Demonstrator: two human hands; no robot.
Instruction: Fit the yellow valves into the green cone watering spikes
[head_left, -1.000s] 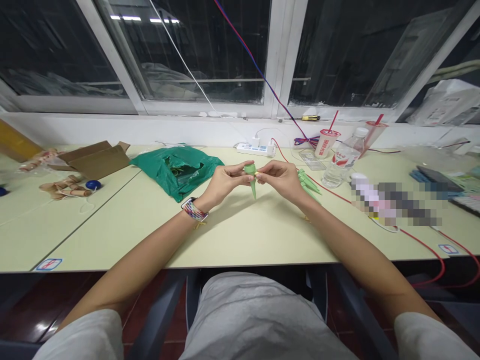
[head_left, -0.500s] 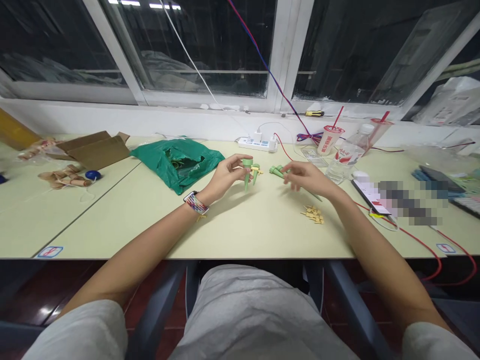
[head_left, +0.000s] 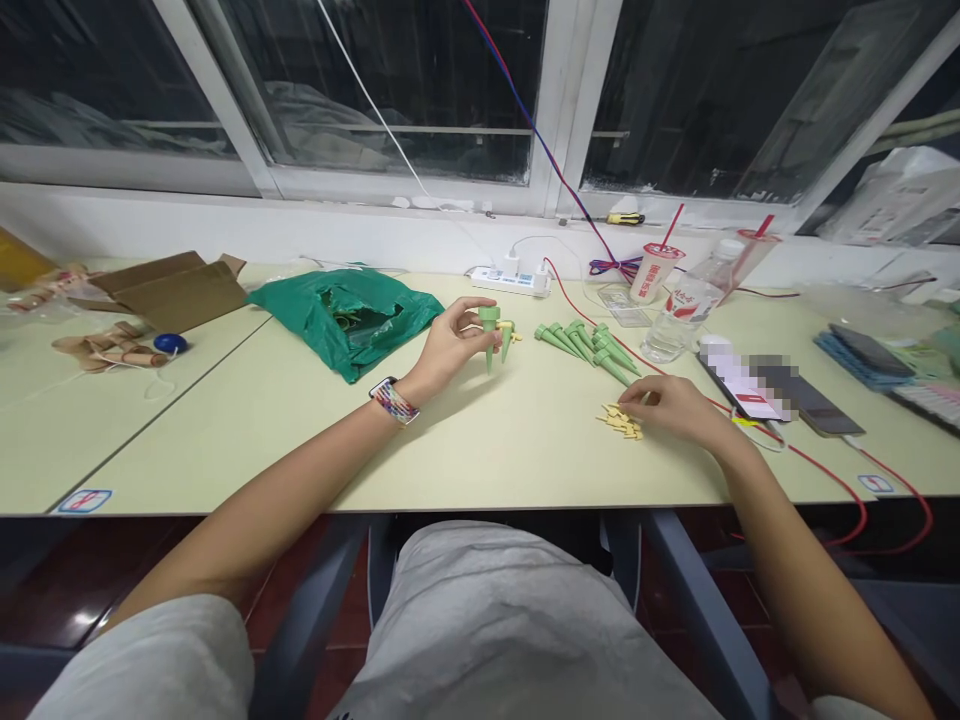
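Note:
My left hand [head_left: 448, 348] is raised over the table with its thumb and fingers closed around a green plastic watering spike [head_left: 489, 322], wide cap up and point down. Just behind it is a second green spike [head_left: 507, 345] with a yellow piece at its top; whether my fingers hold that one too is unclear. My right hand [head_left: 673, 408] is at the edge of a small pile of yellow plastic valve pieces [head_left: 619, 426], its thumb and index finger pinched at one of them. Several more green spikes [head_left: 586, 346] lie in a heap beyond that hand.
A torn green plastic bag [head_left: 341, 315] lies left of my left hand. To the right stand a water bottle [head_left: 679, 310], drink cups [head_left: 654, 275] and phones [head_left: 739, 380] with red cables. Behind is a power strip [head_left: 510, 281]; far left, a cardboard box [head_left: 176, 290] and wooden toys [head_left: 120, 350].
My right hand has moved from the green spikes toward me and right, down to the yellow pieces, uncovering the heap of spikes. My left hand still holds its spike in nearly the same place.

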